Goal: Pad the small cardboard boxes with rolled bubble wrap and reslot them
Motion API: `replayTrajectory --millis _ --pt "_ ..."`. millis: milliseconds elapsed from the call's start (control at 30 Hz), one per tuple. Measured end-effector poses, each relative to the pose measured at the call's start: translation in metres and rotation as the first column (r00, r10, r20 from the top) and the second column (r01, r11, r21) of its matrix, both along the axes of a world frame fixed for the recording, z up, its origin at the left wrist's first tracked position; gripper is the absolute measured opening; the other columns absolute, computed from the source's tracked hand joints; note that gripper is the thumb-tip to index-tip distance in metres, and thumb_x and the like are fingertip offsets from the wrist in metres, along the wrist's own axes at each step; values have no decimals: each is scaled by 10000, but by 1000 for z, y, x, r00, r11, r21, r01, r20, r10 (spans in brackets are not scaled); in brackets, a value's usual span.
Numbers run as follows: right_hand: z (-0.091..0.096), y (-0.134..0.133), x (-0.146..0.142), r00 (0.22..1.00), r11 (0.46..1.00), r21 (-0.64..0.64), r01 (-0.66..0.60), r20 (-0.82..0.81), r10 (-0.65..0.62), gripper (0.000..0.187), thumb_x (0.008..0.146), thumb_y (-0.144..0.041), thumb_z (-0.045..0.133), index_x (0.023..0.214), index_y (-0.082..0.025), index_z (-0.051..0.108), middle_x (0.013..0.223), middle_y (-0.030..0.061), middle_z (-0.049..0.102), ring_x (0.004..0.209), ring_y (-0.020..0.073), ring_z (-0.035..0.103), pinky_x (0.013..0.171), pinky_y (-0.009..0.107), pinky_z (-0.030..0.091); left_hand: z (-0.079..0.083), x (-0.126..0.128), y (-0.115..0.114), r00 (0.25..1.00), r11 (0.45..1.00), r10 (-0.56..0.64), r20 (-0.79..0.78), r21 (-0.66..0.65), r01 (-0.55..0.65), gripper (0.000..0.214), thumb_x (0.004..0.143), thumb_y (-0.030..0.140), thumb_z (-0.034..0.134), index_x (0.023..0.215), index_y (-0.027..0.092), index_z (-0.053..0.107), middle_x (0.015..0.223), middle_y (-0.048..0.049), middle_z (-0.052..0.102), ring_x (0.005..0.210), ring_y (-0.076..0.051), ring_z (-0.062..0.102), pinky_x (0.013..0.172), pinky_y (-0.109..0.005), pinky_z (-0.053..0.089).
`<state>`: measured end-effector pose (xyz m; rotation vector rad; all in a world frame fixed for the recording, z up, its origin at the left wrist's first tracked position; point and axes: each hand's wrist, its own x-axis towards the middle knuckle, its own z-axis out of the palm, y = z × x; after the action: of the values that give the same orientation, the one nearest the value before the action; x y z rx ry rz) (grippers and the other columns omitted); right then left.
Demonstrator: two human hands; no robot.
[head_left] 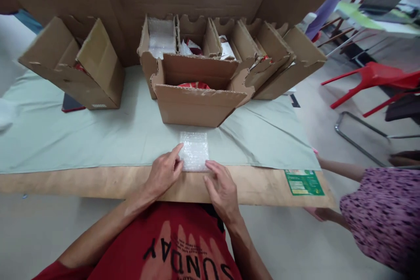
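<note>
Red shirt point(183, 249) printed "SUNDAY", inverted, cut off. Left hand point(162, 174) and right hand point(222, 189) flat, unclenched, on bubble wrap point(194, 151); box point(197, 106) contents beyond mostly hidden.

"That little sheet point(194, 151) at the near edge, is it plastic?"

"Bubble wrap. Clear, shiny, bumpy all over."

"And under it?"

"A pale green cloth point(82, 135), matt and soft, with a few creases. It lies over the surface point(98, 183), which looks like bare brown board, smooth and dull."

"The boxes point(197, 107)?"

"Plain corrugated cardboard, matt brown, rough along the torn edges."

"That green label point(303, 182) on the right?"

"Printed paper, slightly glossy. Far right, the chair point(370, 76) is red plastic with a sheen, and the frame point(361, 147) beside it is bare metal tube."
</note>
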<state>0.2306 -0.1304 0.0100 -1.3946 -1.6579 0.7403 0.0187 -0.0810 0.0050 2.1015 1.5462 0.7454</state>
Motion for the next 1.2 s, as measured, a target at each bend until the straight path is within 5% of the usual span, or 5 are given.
replayTrajectory --millis 167,400,900,1033,1200 --pt "-7 10 -2 865 980 155 -124 500 30 297 941 -120 559 1184 -229 692 1333 93 685 1257 294 579 961 456 485 9 -6 -3 989 984 19 -146 180 7 389 926 173 572 1315 155 570 939 -70 690 838 -216 660 760 -335 555" --pt "3 16 -4 900 974 169 -152 430 66 187 1013 -163 519 1035 -205 700 984 56 761 943 215 653 852 372 464 25 -12 -21 950 904 -268 -162 299 306 209 939 192 621 1143 174 660 1151 -121 712 1099 -278 610 933 -441 514" --pt "3 30 -16 809 963 167 -211 583 76 240 970 -171 601 1183 -231 693 1190 77 736 1094 256 617 884 395 442 14 -5 4 987 999 49 154 13 -51 221 904 261 609 1078 181 720 900 -42 683 673 -141 597 702 -288 520" --pt "3 34 -15 930 991 109 -73 367 28 206 1012 -240 561 1163 -223 700 1069 60 768 988 223 655 871 373 455 23 -15 -10 861 952 283 422 -235 -198 279 876 368 644 1064 172 706 913 -49 684 778 -163 648 730 -292 538" --pt "13 16 -23 994 993 -84 -81 64 86 210 998 -312 571 1133 -245 717 1017 37 761 943 204 670 861 343 501 28 -4 -24 558 801 442 703 -589 108 472 798 405 737 1185 148 657 1154 -113 732 1058 -243 695 939 -368 549"
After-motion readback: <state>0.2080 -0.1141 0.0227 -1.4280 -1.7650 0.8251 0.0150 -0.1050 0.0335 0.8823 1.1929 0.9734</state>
